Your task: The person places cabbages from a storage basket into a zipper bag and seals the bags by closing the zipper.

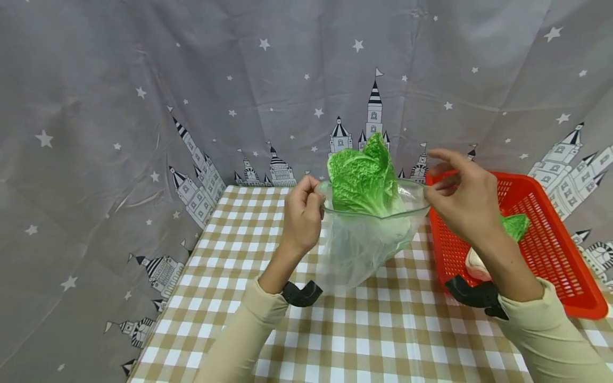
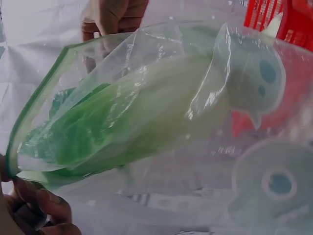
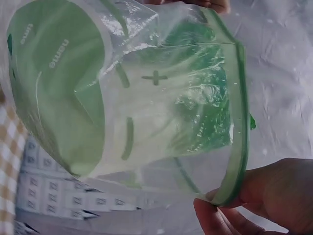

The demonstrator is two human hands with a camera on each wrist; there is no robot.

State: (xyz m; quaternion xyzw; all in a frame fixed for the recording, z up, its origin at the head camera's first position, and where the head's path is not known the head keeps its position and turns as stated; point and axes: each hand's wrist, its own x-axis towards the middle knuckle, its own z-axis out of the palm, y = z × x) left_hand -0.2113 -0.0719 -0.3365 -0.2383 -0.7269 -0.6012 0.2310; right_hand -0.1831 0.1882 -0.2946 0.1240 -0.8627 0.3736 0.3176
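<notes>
well, above the checked bench, left of the red basket, a clear bag hangs open-mouthed; its film looks light, floppy and slippery. a leafy cabbage stands partly inside, green top poking out; i'd guess it's bulky, fairly light, easily bruised at the leaf, so best steadied low, round its pale base. the left hand and right hand each pinch the bag's green rim, likely its firmest hold.
</notes>
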